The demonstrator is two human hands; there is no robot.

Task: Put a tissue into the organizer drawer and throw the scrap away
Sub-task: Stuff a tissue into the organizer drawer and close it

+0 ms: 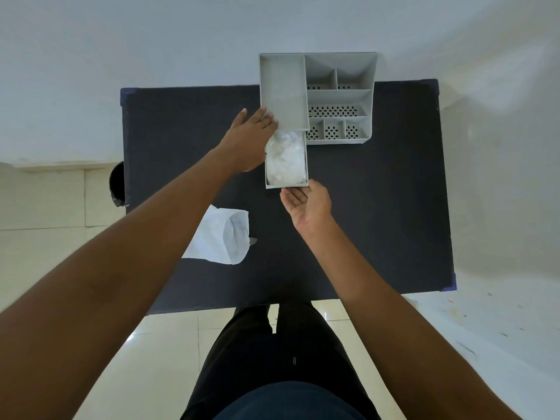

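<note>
My left hand (248, 137) lies flat against the left side of the grey organizer (339, 98) on the dark bench (378, 207), its fingers (263, 116) straight, close together and gripping nothing. My right hand (306, 204) is palm-up with loosely spread, empty fingers touching the front edge of the pulled-out drawer (286, 185), where the crumpled white tissue (286, 159) sits. A white scrap (224, 237) lies on the bench near my left forearm, well apart from the organizer.

Single head-worn wide-angle view, looking steeply down and forward. Dark bench (378, 207) fills mid-frame, near arm's reach; own legs and tiled floor (169, 338) at bottom, white wall at top. Edges bowed by lens.
</note>
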